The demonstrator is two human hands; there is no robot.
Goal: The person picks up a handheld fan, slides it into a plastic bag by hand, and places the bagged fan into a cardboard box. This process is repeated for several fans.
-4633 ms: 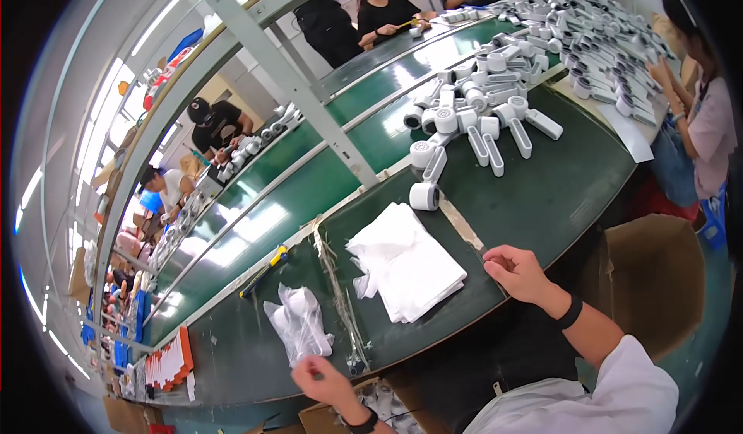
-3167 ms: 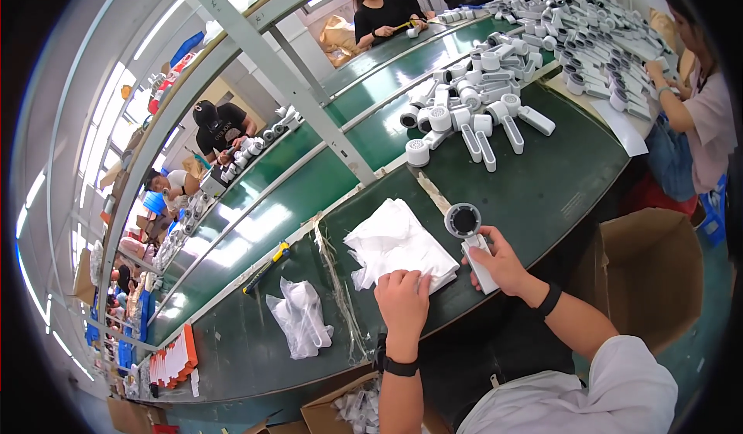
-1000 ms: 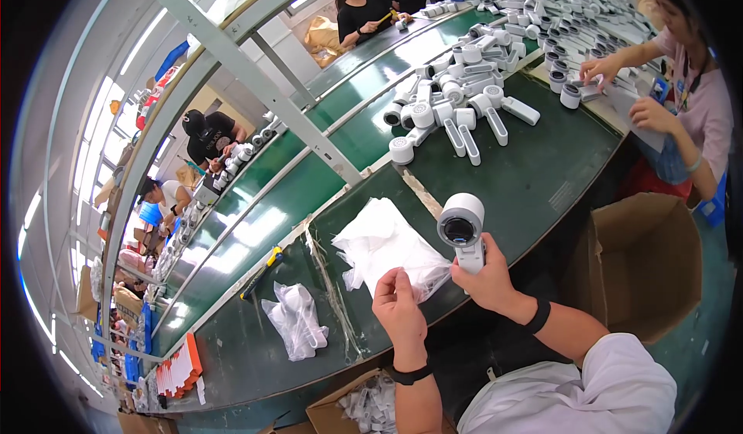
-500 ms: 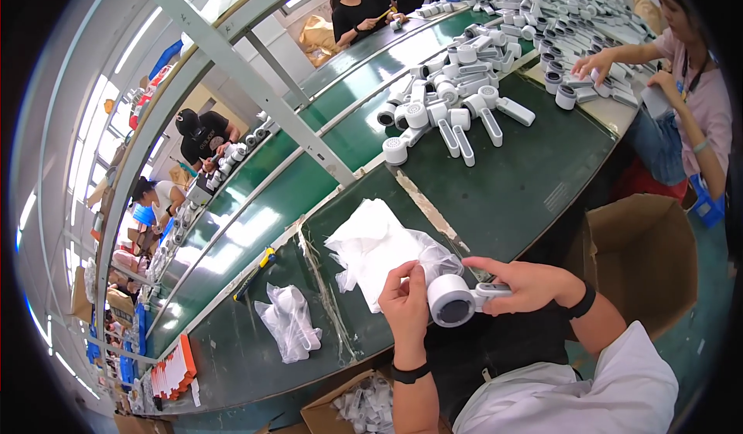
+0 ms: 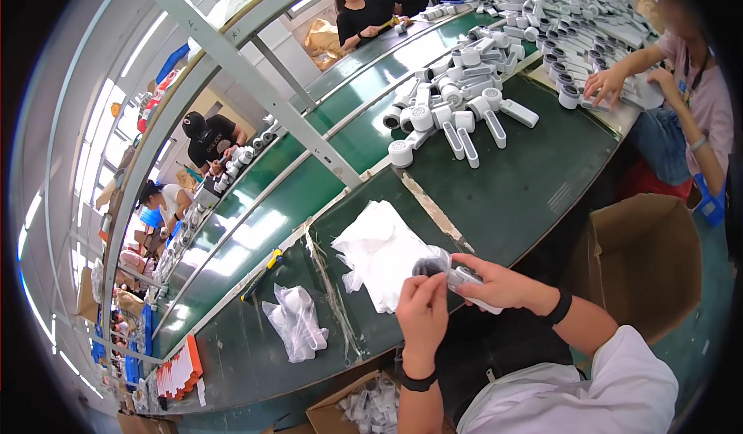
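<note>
My right hand (image 5: 511,285) is closed around a white handheld device with a round, dark-faced head and a slim handle (image 5: 483,298). At its head, my left hand (image 5: 422,318) has thumb and fingers pinched together on a clear plastic bag (image 5: 433,264); the fingers partly hide how far the bag covers the head. Just beyond both hands lies a pile of thin white bags (image 5: 378,240) on the dark green table (image 5: 511,194). A similar device in a clear bag (image 5: 296,322) rests on the table to the left.
Many loose white devices (image 5: 457,109) are heaped at the far right. A yellow-handled tool (image 5: 271,261) and orange-edged cards (image 5: 179,368) lie left. Open cartons stand right (image 5: 646,264) and below the table edge (image 5: 364,407). A co-worker's hand (image 5: 607,86) works far right; a metal frame (image 5: 271,109) rises left.
The device has tilted in my right hand, turning its head up and away toward the white bags. My left hand has shifted slightly right, pinching at the bag by the head.
</note>
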